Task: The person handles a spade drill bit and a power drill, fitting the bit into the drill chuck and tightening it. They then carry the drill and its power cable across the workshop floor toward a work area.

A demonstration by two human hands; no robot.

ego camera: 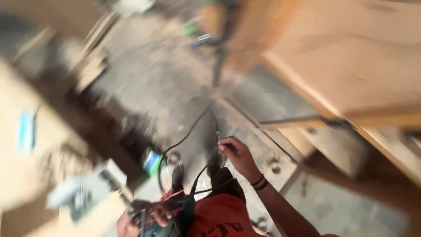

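Cable in hand: our right hand point(234, 153), two dark bands at the wrist, reaches down over the grey concrete floor point(162, 87) with its fingers pinched on a thin black cable point(186, 136); that grip is clenched on the cord. From the fingers the cable loops away across the floor and curls back toward us, with more strands running down to the bottom edge of the frame. There our left hand point(127, 226) shows only in part, low in the picture beside a teal-bodied tool point(169, 224) and a tangle of red and black wires; whether that grip is clenched or released we cannot tell through the blur. Red clothing point(219, 217) fills the space between our arms. A large pale plywood panel point(351, 57) slants across the upper right, above the floor. Blurred boards and a light-coloured box point(83, 188) lie at the left.
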